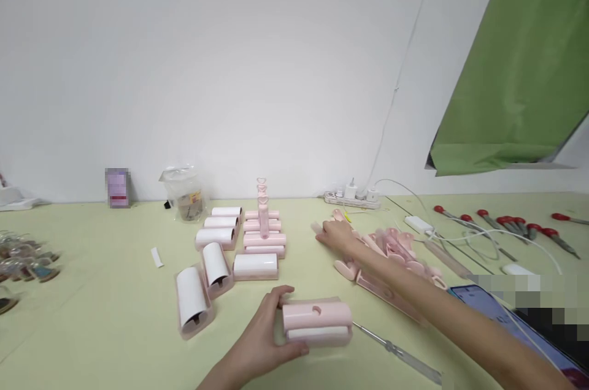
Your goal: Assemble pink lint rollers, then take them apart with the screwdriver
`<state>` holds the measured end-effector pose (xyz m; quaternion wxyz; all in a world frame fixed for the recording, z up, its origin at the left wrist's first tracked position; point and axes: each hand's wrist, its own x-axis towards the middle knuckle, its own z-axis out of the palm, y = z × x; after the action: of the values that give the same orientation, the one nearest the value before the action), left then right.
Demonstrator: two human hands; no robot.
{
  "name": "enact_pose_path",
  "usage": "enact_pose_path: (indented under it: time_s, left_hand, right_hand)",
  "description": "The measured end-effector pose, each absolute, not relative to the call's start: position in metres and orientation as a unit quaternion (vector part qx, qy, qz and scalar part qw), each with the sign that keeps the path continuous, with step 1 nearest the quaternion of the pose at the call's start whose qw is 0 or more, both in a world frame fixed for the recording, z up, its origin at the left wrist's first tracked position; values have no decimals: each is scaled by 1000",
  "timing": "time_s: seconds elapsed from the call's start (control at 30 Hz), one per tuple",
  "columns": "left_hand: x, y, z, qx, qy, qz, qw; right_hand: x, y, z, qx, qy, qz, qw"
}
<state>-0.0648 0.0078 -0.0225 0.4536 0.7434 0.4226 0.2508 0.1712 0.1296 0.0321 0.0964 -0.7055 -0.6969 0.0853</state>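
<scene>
My left hand (264,338) grips a pink lint roller head (317,314) at its left end, thumb in front and fingers behind. A curved slot shows in the pink cover, with a white roll below it. Further off, my right hand (338,237) is closed at the left edge of a pile of pink handles (398,249). A pale, translucent pink handle end sticks out past its fingertips; the rest is hidden by the hand. Left of centre stand assembled lint rollers (264,240) with heart-ended handles. Several white rolls in pink cases (191,298) lie beside them.
A screwdriver (398,353) lies just right of the held head. To the right are a phone (506,328), white cables and red-ended tools (506,221). A power strip (352,198) and a plastic bag (186,194) stand by the wall. A white strip (157,257) lies left.
</scene>
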Motion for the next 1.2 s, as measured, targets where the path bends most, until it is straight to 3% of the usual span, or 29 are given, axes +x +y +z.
enact_pose_path:
  time_s: [0.27,0.43,0.87,1.07,1.2]
  left_hand:
    - [-61,10,-19,765,403,256,432]
    - [-62,11,-20,770,396,262,427]
    - [-62,10,-18,771,399,256,426]
    - [-67,10,-21,752,408,237,461]
    - [-73,23,-6,731,387,222,516]
  right_hand:
    - [170,65,77,-541,-778,250,199]
    - [158,18,79,-437,-809,308,245]
    - [140,17,91,-472,-820,315,81]
    - [180,11,78,-480,-794,355,116]
    - [232,27,77,-542,-777,240,212]
